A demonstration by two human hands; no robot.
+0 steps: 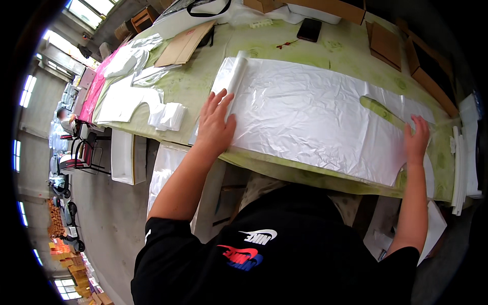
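Observation:
A white plastic bag (310, 112) lies spread over the green-covered table in front of me. At its right end is a cut-out between two handle strips. Its left end is folded or rolled into a narrow strip (237, 76). My left hand (216, 124) rests by that strip with the fingers spread. Over at the handle end, my right hand (417, 137) has its fingers stretched out on or just above the plastic; I cannot tell whether it presses down. Neither hand grips anything.
Folded white bags (168, 116) lie left of my left hand, with a flat piece of cardboard (185, 44) behind them. A dark phone (309, 30) sits at the back. Cardboard boxes (429, 71) stand at the far right. The table's green cover (284, 160) hangs over the near edge.

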